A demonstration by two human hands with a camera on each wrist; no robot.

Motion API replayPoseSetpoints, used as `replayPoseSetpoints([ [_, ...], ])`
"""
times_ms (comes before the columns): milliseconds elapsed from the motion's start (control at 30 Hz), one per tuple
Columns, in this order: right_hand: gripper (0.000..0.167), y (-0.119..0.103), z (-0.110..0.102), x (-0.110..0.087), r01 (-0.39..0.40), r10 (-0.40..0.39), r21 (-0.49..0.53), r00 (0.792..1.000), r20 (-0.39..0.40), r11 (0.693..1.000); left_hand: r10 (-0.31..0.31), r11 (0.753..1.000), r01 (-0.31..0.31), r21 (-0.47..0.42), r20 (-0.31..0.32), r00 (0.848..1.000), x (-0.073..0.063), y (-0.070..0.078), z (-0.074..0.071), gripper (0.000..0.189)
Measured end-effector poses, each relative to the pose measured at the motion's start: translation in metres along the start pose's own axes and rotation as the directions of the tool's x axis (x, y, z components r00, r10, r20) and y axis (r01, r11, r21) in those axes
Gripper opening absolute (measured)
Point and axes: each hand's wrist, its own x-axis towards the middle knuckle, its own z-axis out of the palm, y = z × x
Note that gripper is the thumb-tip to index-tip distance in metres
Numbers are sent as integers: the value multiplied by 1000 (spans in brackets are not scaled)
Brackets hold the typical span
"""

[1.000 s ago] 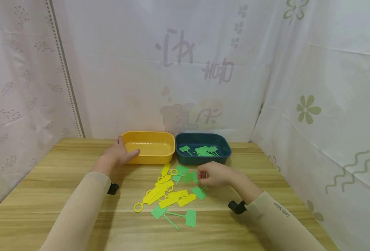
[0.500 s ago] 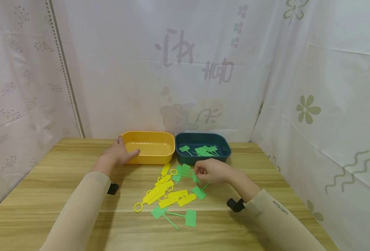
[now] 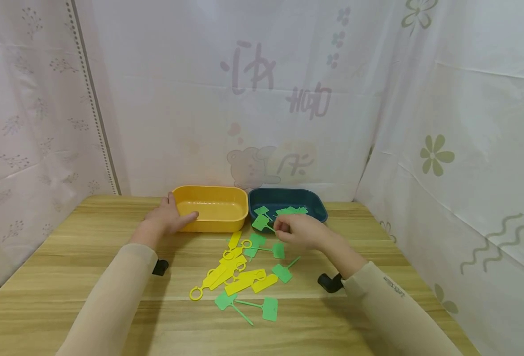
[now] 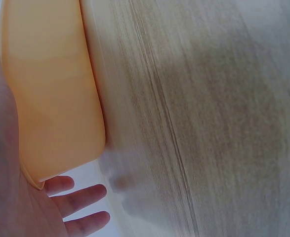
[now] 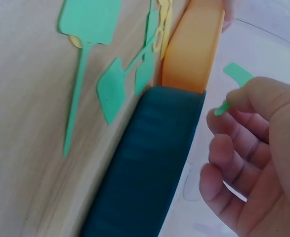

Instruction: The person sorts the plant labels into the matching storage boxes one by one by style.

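Observation:
My right hand [image 3: 302,231] pinches a green plant tag [image 3: 260,222] by its thin stem, over the front rim of a dark teal bin [image 3: 284,195]. In the right wrist view, the stem end shows between thumb and index finger. Several green tags [image 3: 293,210] lie inside that bin. My left hand [image 3: 166,217] rests against the left corner of a yellow bin [image 3: 219,226]. Its thumb lies at the front rim, and its straight fingers reach past the bin's side in the left wrist view. No tags show in the yellow bin.
In front of the bins lie several yellow ring-ended tags [image 3: 244,283], partly overlapping. More green tags [image 3: 270,309] are spread around them on the wooden table [image 3: 191,326]. Printed white curtains [image 3: 177,113] hang behind and beside the table.
My right hand has lifted a green tag off the pile and moved it up and away from me, to the teal bin's front rim. My left hand has stayed at the yellow bin.

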Motion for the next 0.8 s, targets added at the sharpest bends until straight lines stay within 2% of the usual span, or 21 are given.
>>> replayPoseSetpoints([
  [200,10,1,-7,7,-39,36,-27,995,-89,999,-2,1000,2,3,-1,1000,-1,1,0,127],
  [433,17,1,-14,14,-126,123,-21,984,-128,992,-5,1000,5,7,-1,1000,2,-1,1,128],
  [800,18,16,-17,27,-191,187,0,964,-191,982,-1,1000,1,6,1,1000,4,-1,2,127],
])
